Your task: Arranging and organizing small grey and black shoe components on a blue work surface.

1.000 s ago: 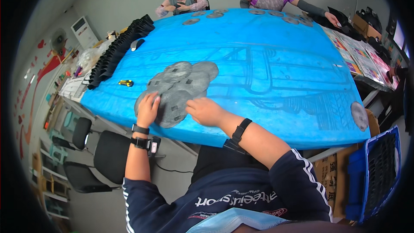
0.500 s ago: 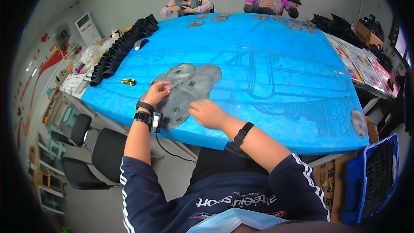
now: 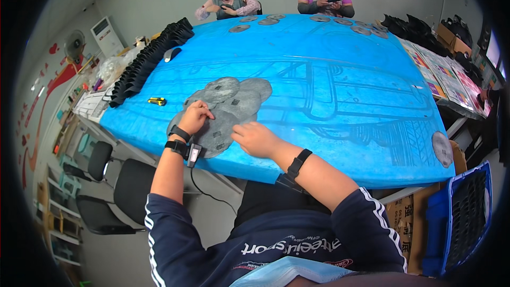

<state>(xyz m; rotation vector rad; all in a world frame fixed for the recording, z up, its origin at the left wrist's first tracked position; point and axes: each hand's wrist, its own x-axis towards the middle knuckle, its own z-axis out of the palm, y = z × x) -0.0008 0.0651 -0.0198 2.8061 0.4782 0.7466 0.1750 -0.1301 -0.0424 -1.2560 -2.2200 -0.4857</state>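
Both hands rest on a cluster of overlapping grey round pads point(image 3: 234, 103) near the front edge of the blue table point(image 3: 345, 95). Right hand point(image 3: 256, 139) lies flat, loosely curled, grasping nothing; left hand point(image 3: 195, 117) presses bent fingers onto a pad. Left of that hand lies a small yellow tool point(image 3: 156, 101), and beyond it a row of black pieces point(image 3: 151, 58).

Blue table point(image 3: 345, 74) fills the view. Row of black pieces point(image 3: 149, 61) along its left edge, small yellow-black tool point(image 3: 156, 101) near them. Lone grey disc point(image 3: 442, 149) at right corner, more grey discs point(image 3: 265, 21) at far end. Two people point(image 3: 228, 0) sit there. Blue crate point(image 3: 467, 218) lower right, office chair point(image 3: 122, 191) lower left.
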